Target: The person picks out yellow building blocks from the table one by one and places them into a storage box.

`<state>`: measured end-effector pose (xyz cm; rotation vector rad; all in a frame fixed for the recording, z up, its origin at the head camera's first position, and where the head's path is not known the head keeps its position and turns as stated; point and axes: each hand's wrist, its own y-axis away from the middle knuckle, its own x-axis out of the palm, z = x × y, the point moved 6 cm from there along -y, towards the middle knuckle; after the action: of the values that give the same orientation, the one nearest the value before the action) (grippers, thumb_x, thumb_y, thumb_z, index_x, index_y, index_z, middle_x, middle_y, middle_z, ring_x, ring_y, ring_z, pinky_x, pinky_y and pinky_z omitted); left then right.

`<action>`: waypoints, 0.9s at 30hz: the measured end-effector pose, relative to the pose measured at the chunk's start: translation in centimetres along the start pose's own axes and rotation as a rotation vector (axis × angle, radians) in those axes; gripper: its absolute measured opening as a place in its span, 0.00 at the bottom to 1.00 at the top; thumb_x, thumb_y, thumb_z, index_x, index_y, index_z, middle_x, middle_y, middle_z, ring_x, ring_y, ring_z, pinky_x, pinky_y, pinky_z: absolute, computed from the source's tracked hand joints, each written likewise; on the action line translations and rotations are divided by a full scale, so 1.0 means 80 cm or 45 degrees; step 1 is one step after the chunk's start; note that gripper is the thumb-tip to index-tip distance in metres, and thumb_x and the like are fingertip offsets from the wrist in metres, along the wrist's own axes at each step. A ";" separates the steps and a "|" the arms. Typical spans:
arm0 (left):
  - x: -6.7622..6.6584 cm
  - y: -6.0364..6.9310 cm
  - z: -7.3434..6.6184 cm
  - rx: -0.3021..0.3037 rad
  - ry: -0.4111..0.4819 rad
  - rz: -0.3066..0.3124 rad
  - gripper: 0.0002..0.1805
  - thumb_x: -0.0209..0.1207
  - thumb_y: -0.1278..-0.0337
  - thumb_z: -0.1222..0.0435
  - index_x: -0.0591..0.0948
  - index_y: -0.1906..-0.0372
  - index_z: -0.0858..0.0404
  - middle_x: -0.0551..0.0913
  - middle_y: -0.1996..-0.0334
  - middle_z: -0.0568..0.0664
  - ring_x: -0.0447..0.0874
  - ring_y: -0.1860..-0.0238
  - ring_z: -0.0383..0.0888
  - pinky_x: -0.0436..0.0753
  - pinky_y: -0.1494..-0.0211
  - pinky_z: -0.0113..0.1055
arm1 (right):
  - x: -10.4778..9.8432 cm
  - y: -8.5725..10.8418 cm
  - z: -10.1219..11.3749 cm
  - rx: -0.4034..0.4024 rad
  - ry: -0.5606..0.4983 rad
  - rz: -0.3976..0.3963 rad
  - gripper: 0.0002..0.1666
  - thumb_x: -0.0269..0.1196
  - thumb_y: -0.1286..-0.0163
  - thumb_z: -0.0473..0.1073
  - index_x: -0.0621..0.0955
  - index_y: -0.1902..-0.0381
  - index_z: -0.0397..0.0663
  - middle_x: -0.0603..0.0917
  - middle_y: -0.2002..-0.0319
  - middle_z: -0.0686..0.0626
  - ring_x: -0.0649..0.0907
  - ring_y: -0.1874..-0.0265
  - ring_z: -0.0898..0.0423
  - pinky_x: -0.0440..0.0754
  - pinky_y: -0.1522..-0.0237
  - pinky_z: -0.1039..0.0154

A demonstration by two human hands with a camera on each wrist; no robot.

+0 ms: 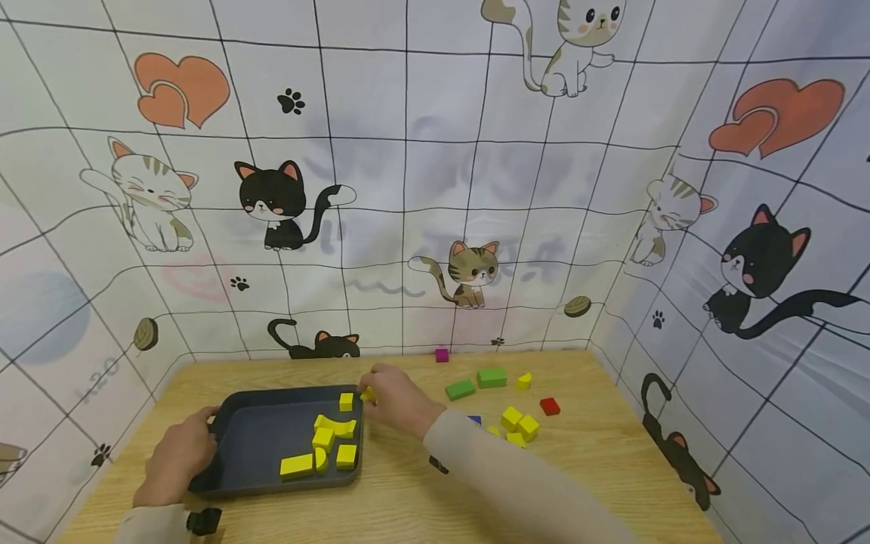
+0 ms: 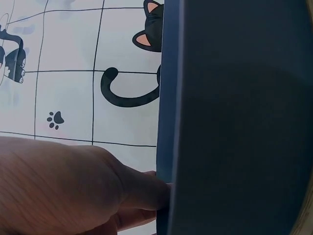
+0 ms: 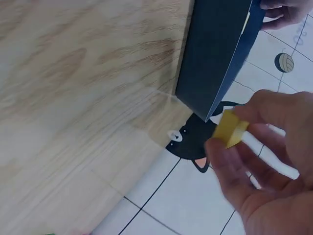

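A dark grey tray (image 1: pixel 258 431) lies on the left of the table with several yellow blocks in its right half, among them a long block (image 1: pixel 297 467) and an arch-like block (image 1: pixel 343 429). My left hand (image 1: pixel 178 455) grips the tray's left rim, thumb against the wall in the left wrist view. Just outside the tray's right edge, my right hand (image 1: pixel 402 400) pinches a small yellow block (image 3: pixel 230 128) between thumb and fingers. The right wrist view shows that block held apart from the tray wall (image 3: pixel 210 58).
On the right of the wooden table (image 1: pixel 578 483) lie two green blocks (image 1: pixel 492 378), a red block (image 1: pixel 550 406), several loose yellow blocks (image 1: pixel 527 428) and a partly hidden blue block (image 1: pixel 475 420). A magenta cube (image 1: pixel 442 355) sits at the back edge, against the cat-print curtain (image 1: pixel 381 302).
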<state>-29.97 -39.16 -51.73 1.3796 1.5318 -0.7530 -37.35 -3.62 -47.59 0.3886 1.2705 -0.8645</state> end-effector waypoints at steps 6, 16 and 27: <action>0.007 -0.008 0.011 -0.002 -0.013 -0.034 0.31 0.55 0.19 0.70 0.71 0.17 0.68 0.85 0.36 0.82 0.90 0.47 0.80 0.90 0.53 0.70 | 0.010 -0.024 0.022 -0.079 -0.015 0.050 0.16 0.76 0.20 0.38 0.95 0.38 0.53 0.90 0.43 0.51 0.81 0.57 0.64 0.84 0.52 0.78; 0.000 0.000 0.002 0.017 -0.005 -0.004 0.31 0.55 0.20 0.72 0.70 0.17 0.72 0.83 0.35 0.84 0.89 0.45 0.81 0.90 0.52 0.71 | 0.033 -0.054 0.052 -0.129 0.039 0.133 0.17 0.75 0.18 0.38 0.94 0.36 0.55 0.90 0.41 0.53 0.83 0.51 0.63 0.85 0.45 0.76; 0.001 -0.002 0.004 0.012 0.002 -0.017 0.31 0.55 0.22 0.72 0.71 0.18 0.72 0.84 0.36 0.83 0.90 0.47 0.78 0.90 0.54 0.69 | 0.041 -0.064 0.062 -0.194 0.056 0.107 0.20 0.75 0.18 0.36 0.92 0.32 0.52 0.90 0.41 0.52 0.84 0.51 0.64 0.84 0.47 0.79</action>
<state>-30.05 -39.42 -51.92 1.3790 1.5417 -0.7684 -37.72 -11.44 -48.26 0.3385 1.3420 -0.6863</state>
